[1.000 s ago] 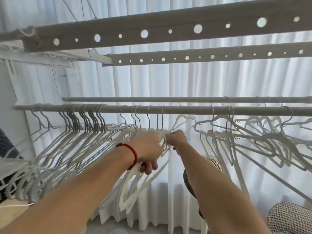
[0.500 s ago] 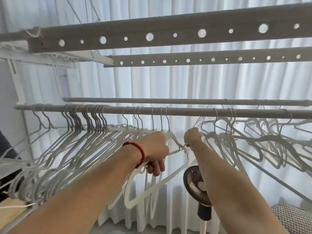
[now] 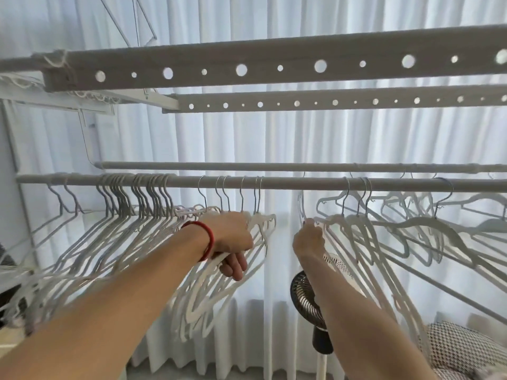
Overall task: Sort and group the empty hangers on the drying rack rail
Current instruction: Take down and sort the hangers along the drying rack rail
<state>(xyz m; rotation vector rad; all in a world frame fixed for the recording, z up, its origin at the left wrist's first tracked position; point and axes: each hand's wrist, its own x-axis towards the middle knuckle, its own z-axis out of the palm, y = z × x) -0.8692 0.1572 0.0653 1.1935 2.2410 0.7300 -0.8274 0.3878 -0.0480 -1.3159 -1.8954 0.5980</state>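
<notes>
Hangers, thin white plastic, look light and tangle-prone; my left hand clamps their shoulders, right hand pinches another white hanger near its neck.

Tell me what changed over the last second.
The right hand left the white hangers bunched by the left hand and moved rightward, now gripping the nearest hanger of the right group. The left hand kept its grip; the grey hangers stayed packed on the rail.
</notes>
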